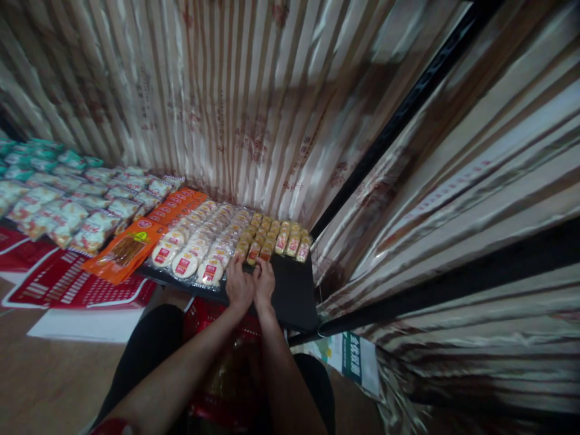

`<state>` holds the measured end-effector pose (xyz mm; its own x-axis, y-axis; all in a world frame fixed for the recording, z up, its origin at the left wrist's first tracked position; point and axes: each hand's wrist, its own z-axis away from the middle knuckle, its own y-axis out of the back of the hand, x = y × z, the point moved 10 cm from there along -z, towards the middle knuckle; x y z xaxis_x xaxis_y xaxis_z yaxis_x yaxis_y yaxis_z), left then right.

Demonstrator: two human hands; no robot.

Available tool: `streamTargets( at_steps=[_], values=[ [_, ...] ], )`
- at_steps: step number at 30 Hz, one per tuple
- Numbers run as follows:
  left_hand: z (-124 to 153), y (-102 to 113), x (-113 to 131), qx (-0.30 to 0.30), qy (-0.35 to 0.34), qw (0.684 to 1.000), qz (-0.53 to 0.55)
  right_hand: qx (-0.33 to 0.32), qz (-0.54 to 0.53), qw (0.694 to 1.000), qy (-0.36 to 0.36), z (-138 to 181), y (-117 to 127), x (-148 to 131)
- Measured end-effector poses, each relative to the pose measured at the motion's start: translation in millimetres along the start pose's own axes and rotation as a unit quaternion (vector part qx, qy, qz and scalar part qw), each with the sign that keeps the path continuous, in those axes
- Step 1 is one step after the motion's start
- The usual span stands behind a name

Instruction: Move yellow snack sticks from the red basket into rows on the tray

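Note:
My left hand [239, 285] and my right hand [263, 283] are side by side at the front of the rows of small yellow-brown wrapped snacks [254, 249]. The fingers of both hands are curled against the front packs, and the fingertips are partly hidden. To the right stand more wrapped snacks [292, 243] with pink-and-white labels. Left of my hands lie rows of round white crackers [185, 264] in clear wrappers with red labels. All of these sit on a black shelf [292, 290].
Orange snack packets [122, 251] lie beside the crackers, then white snack bags [96, 228] and green bags [45, 151]. A striped curtain [203, 90] hangs behind, crossed by a black metal post [385, 133]. Below are a red basket [226, 386] and red printed bags [81, 281].

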<state>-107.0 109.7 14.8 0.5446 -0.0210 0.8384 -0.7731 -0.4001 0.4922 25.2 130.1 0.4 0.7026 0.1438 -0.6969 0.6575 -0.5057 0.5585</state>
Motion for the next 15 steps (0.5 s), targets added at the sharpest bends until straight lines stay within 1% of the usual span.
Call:
streamTargets(
  at_steps=[3, 6, 11, 15],
  values=[
    [-8, 7, -10, -0.020, 0.028, 0.999, -0.021, -0.028, -0.012, 0.999, -0.012, 4, -19, -4],
    [-13, 9, -14, -0.051, 0.050, 0.996, -0.046, -0.050, -0.030, 0.997, -0.044, 7, -30, -2],
    [-17, 9, -8, -0.088, 0.041, 0.994, -0.055, -0.084, -0.088, 0.988, -0.099, 10, -43, 6],
    [-18, 6, -9, -0.099, 0.044, 0.992, -0.066, -0.079, -0.115, 0.982, -0.126, 11, -47, 13]
  ],
)
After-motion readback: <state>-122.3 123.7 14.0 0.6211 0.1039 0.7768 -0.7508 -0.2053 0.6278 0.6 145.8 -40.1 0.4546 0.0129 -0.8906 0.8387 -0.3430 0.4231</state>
